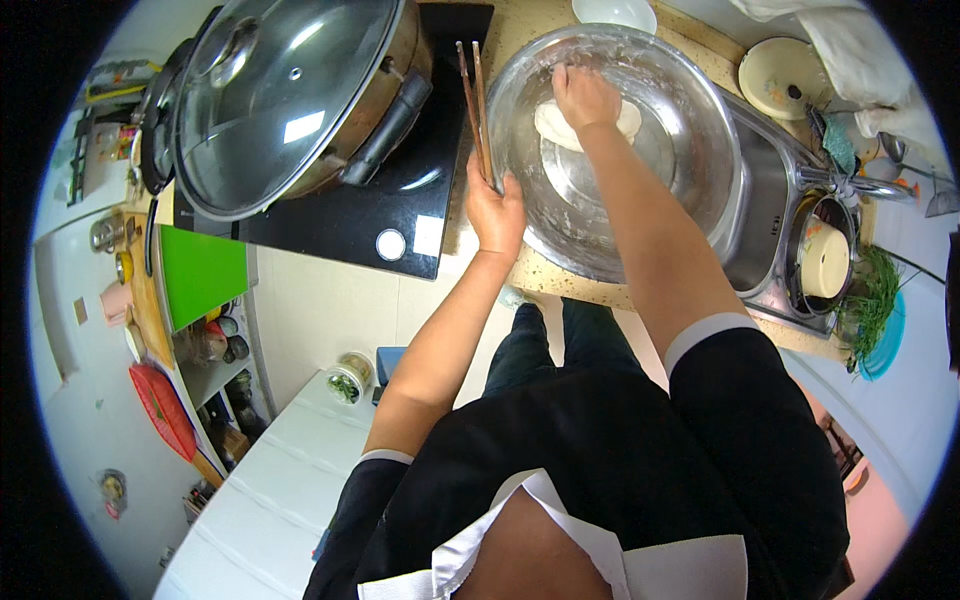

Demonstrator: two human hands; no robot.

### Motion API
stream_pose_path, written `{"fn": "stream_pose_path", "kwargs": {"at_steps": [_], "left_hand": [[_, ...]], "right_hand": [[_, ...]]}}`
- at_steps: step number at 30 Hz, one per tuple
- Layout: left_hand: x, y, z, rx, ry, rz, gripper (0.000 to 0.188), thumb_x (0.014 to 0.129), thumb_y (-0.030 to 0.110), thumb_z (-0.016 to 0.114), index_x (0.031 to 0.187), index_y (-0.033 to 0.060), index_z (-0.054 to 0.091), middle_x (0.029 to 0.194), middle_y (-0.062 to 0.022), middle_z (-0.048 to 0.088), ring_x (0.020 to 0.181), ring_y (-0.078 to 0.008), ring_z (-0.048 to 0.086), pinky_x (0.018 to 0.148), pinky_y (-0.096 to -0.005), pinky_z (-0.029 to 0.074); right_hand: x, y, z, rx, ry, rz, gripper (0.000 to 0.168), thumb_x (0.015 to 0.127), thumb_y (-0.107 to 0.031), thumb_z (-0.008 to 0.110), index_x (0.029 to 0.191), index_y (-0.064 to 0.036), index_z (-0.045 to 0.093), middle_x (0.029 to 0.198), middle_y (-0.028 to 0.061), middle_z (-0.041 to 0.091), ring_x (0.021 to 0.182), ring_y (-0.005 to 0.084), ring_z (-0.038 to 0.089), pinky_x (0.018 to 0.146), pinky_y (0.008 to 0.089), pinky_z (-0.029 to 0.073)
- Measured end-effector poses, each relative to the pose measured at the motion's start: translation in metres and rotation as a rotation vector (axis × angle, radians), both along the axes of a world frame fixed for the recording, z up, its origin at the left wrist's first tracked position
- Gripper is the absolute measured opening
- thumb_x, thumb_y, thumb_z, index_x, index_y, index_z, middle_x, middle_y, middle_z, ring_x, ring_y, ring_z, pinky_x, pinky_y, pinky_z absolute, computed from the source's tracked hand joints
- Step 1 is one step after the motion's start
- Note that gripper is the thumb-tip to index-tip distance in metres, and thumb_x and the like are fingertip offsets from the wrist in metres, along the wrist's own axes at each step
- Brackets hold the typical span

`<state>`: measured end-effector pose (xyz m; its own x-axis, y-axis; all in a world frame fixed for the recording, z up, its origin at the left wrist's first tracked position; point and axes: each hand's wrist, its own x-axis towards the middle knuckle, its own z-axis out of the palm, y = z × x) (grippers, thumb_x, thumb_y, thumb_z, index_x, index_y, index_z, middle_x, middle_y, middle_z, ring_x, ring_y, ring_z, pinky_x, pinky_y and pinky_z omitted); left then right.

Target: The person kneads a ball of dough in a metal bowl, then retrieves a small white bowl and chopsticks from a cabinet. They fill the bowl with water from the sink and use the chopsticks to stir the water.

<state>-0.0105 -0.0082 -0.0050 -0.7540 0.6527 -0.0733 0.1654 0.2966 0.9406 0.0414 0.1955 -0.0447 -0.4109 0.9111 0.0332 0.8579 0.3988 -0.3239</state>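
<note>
A large stainless steel basin [559,236] stands before me, its inner wall smeared with flour and dough residue. Inside it lies a pale lump of dough [553,126]. My right hand [589,97] is curled into a fist against the dough and hides part of it; whether any dough is inside the fingers is not visible. Two wooden chopsticks [480,105] point away from me in my left hand [496,210]. That hand is at the basin's left rim, with the thumb against it.
Left of the basin, a large lidded pan [300,97] sits on a black glass cooktop [337,240]. To the right are a steel sink [765,217], a faucet [855,184] and a pot holding a cream bowl [823,262]. A white bowl [615,13] stands behind the basin.
</note>
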Motion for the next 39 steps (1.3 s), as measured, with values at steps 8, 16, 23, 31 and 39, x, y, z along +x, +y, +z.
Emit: {"fn": "stream_pose_path", "kwargs": {"at_steps": [8,16,23,31,39], "left_hand": [[0.002,-0.001,-0.002,-0.05,0.278,0.082,0.053,0.076,0.004,0.057,0.125,-0.0008,0.038,0.097,-0.0275,0.06,0.088,-0.0432,0.059,0.076,-0.0439,0.046],[-0.001,0.0,0.001,-0.007,0.202,-0.028,0.054,0.077,0.004,0.057,0.127,-0.0022,0.037,0.098,-0.0278,0.06,0.088,-0.0424,0.059,0.076,-0.0434,0.047],[-0.003,0.0,0.008,-0.064,0.032,-0.069,0.053,0.079,0.001,0.055,0.128,-0.0064,0.036,0.109,-0.0257,0.058,0.101,-0.0337,0.059,0.086,-0.0353,0.044],[-0.009,0.006,-0.008,0.031,0.088,-0.083,0.056,0.079,0.004,0.054,0.13,-0.0066,0.033,0.106,-0.0273,0.059,0.093,-0.0384,0.061,0.077,-0.0369,0.048],[-0.007,0.007,-0.002,-0.049,0.208,-0.064,0.057,0.079,0.006,0.056,0.129,-0.0068,0.034,0.105,-0.0277,0.059,0.093,-0.0387,0.061,0.079,-0.0389,0.048]], "right_hand": [[0.027,-0.037,0.084,-0.354,-0.182,0.107,0.048,0.09,-0.044,0.038,0.085,-0.006,0.067,0.089,0.0122,0.064,0.093,0.029,0.058,0.081,0.0435,0.043],[0.068,-0.094,0.017,0.36,0.148,0.297,0.017,0.075,-0.028,0.057,0.071,-0.012,0.061,0.073,0.0047,0.056,0.079,0.0245,0.053,0.073,0.0398,0.04],[0.053,-0.074,0.004,0.299,0.04,0.223,0.017,0.075,-0.026,0.055,0.072,-0.011,0.062,0.077,0.0041,0.059,0.081,0.0236,0.055,0.073,0.0395,0.04],[0.022,-0.032,-0.008,0.246,0.064,-0.002,0.03,0.081,-0.031,0.048,0.072,-0.01,0.066,0.08,0.0085,0.062,0.08,0.0277,0.059,0.072,0.0415,0.043],[0.005,0.021,-0.003,-0.482,0.325,-0.274,0.045,0.088,-0.044,0.043,0.074,-0.007,0.065,0.088,0.0118,0.065,0.08,0.029,0.062,0.079,0.0404,0.046]]}}
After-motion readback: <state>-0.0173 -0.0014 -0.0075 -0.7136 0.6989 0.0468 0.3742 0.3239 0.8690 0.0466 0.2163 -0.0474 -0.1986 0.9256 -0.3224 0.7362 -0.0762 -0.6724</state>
